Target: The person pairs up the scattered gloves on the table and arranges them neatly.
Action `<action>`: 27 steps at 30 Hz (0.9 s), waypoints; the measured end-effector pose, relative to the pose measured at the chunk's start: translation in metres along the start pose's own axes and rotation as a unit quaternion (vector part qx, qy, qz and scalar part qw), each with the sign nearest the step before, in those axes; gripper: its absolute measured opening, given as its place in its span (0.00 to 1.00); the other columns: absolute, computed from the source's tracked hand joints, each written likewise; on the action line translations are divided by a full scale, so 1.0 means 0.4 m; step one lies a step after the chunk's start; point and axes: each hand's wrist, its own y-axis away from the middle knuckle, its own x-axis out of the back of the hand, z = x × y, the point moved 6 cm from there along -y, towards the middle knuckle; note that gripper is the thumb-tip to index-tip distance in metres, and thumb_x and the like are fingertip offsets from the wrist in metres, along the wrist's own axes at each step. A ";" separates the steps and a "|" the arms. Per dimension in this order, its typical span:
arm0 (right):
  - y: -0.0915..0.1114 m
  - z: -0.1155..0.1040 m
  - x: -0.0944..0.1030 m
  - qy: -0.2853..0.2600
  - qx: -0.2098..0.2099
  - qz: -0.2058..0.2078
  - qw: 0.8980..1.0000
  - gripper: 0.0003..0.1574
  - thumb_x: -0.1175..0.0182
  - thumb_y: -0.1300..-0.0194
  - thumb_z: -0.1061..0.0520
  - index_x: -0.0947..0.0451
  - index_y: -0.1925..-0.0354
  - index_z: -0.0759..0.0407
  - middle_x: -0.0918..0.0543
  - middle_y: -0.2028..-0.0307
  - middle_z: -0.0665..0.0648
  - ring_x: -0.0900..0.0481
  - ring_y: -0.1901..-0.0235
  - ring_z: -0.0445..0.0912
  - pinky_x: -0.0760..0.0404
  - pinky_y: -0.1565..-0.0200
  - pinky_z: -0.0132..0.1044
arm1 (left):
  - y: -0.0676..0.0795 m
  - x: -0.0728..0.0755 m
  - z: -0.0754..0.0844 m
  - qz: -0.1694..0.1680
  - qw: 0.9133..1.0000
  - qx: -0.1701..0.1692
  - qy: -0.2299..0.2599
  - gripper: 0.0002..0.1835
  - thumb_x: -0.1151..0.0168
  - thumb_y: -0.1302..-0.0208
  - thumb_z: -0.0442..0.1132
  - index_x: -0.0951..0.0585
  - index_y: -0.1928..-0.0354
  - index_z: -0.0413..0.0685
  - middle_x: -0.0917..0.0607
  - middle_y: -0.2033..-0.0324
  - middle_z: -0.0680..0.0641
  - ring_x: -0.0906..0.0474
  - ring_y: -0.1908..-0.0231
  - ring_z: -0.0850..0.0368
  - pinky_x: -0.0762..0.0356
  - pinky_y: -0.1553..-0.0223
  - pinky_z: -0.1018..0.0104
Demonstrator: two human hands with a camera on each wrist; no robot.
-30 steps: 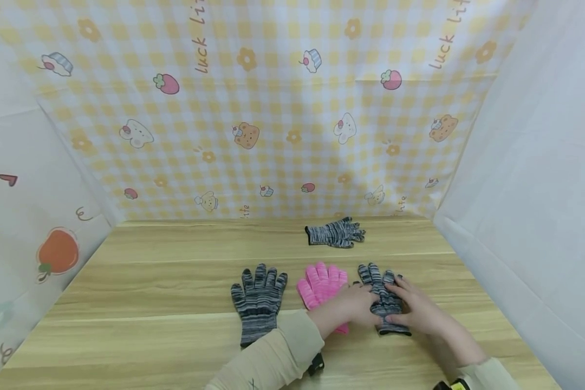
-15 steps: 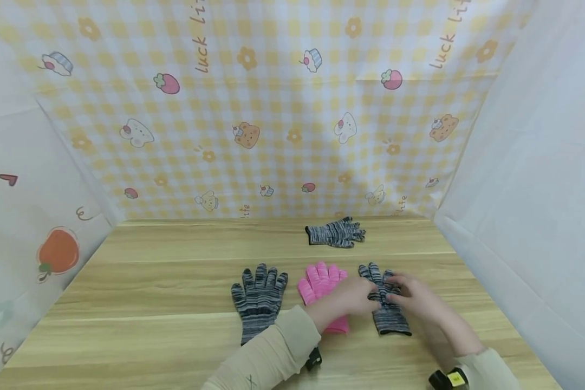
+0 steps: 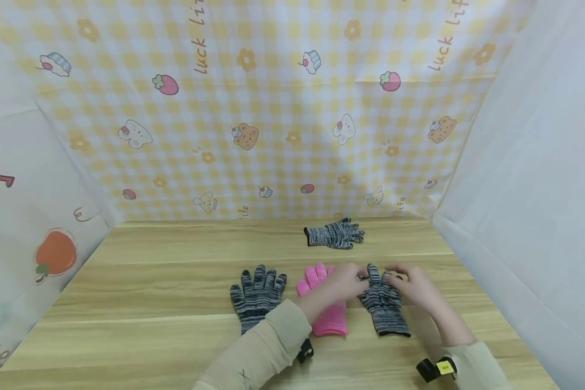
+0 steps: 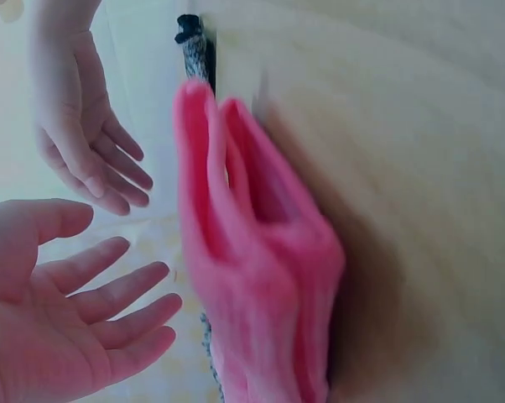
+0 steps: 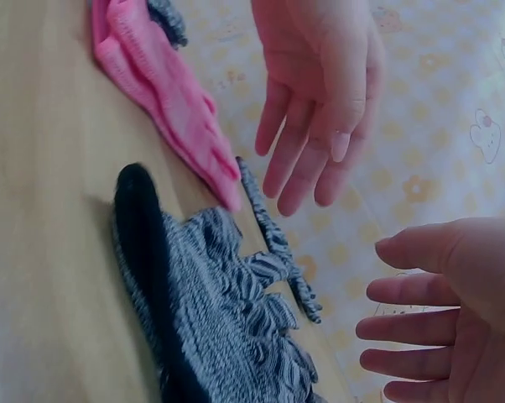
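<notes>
A grey-and-black striped knit glove (image 3: 387,314) lies flat on the table at the right, its dark cuff toward the person. My left hand (image 3: 343,280) is at the left of this glove's fingers, and my right hand (image 3: 414,284) is at their right. In the left wrist view my left hand (image 4: 68,311) has its fingers loosely spread and grips nothing. My right hand (image 5: 437,311) also shows relaxed, nearly straight fingers. Beneath my left forearm lies a pink glove (image 3: 332,319), partly covered. Whether fingertips touch the striped glove is hard to tell.
Another striped glove (image 3: 255,298) lies left of the pink one, its cuff behind my left sleeve (image 3: 268,346). Farther back, a third striped glove (image 3: 333,234) lies sideways. A checked cloth (image 3: 273,108) rises behind the wooden table (image 3: 151,292).
Both hands have moved from the striped glove's palm up to its fingers, uncovering its palm and cuff. More of the pink glove's cuff shows. The other gloves stay put.
</notes>
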 end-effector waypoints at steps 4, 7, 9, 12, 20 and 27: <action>-0.009 -0.006 0.008 -0.017 -0.008 0.013 1.000 0.22 0.44 0.29 0.54 0.24 0.46 0.70 0.19 0.51 0.67 0.23 0.50 0.61 0.25 0.52 0.58 | -0.003 0.020 -0.018 0.014 0.999 0.016 0.039 0.16 0.40 0.36 0.40 0.18 0.48 0.44 0.16 0.53 0.50 0.22 0.62 0.60 0.22 0.62 0.69; -0.018 -0.008 0.013 -0.033 -0.022 0.023 0.999 0.22 0.45 0.29 0.54 0.25 0.46 0.71 0.19 0.53 0.66 0.22 0.53 0.59 0.22 0.54 0.53 | -0.009 0.039 -0.033 0.036 0.996 0.026 0.072 0.14 0.41 0.35 0.40 0.18 0.50 0.44 0.16 0.59 0.49 0.21 0.62 0.60 0.22 0.66 0.71; -0.026 -0.007 0.017 -0.044 -0.032 0.029 0.998 0.22 0.46 0.29 0.54 0.25 0.46 0.71 0.19 0.53 0.66 0.21 0.53 0.59 0.20 0.55 0.51 | -0.013 0.055 -0.042 0.057 0.994 0.030 0.088 0.14 0.41 0.35 0.41 0.18 0.51 0.43 0.16 0.62 0.48 0.21 0.65 0.59 0.23 0.68 0.71; -0.037 -0.007 0.021 -0.059 -0.044 0.030 0.997 0.23 0.47 0.28 0.55 0.27 0.45 0.73 0.20 0.52 0.68 0.22 0.52 0.60 0.21 0.54 0.51 | -0.020 0.078 -0.061 0.084 0.988 0.045 0.119 0.14 0.42 0.34 0.41 0.18 0.51 0.42 0.16 0.63 0.48 0.22 0.68 0.59 0.23 0.71 0.69; -0.081 -0.002 0.028 -0.111 -0.086 0.027 0.990 0.28 0.50 0.26 0.50 0.30 0.40 0.71 0.24 0.46 0.71 0.26 0.46 0.62 0.26 0.47 0.55 | -0.027 0.129 -0.110 0.137 0.975 0.082 0.154 0.13 0.45 0.32 0.39 0.18 0.53 0.41 0.16 0.59 0.48 0.21 0.56 0.53 0.22 0.54 0.59; -0.125 0.003 0.023 -0.167 -0.103 0.032 0.980 0.27 0.51 0.26 0.54 0.32 0.40 0.73 0.25 0.45 0.73 0.25 0.48 0.60 0.25 0.46 0.51 | -0.037 0.153 -0.157 0.166 0.966 0.096 0.174 0.13 0.46 0.34 0.38 0.18 0.54 0.38 0.17 0.58 0.45 0.22 0.56 0.51 0.22 0.53 0.59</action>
